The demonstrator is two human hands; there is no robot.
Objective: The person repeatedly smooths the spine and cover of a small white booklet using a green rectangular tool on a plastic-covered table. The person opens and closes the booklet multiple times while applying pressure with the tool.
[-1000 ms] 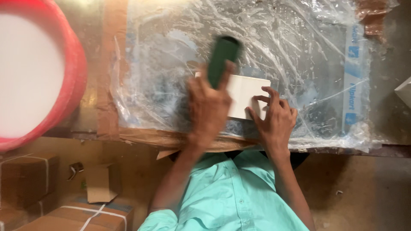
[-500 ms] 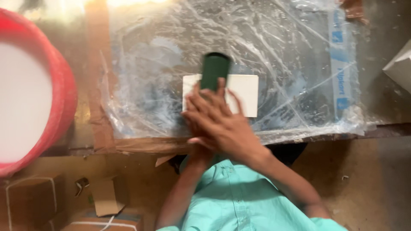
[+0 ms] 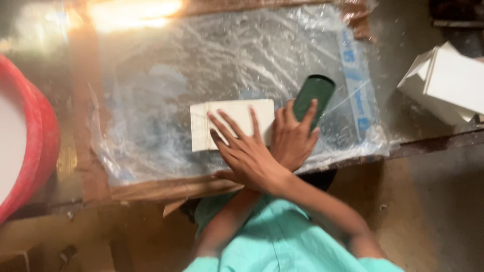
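right hand crossed over, fingers spread flat on white rectangular card sheet, long axis left-right | left hand fingers clenched round dark green cylindrical roller, just right of sheet

Red tub left — white boxes right.

A cream card lies on a clear plastic sheet with blue print at its right edge. The roller is dark green, the tub at left red, the shirt turquoise, the boxes at right white.

Forearms crossed: right hand spread flat, left hand curled in grip.
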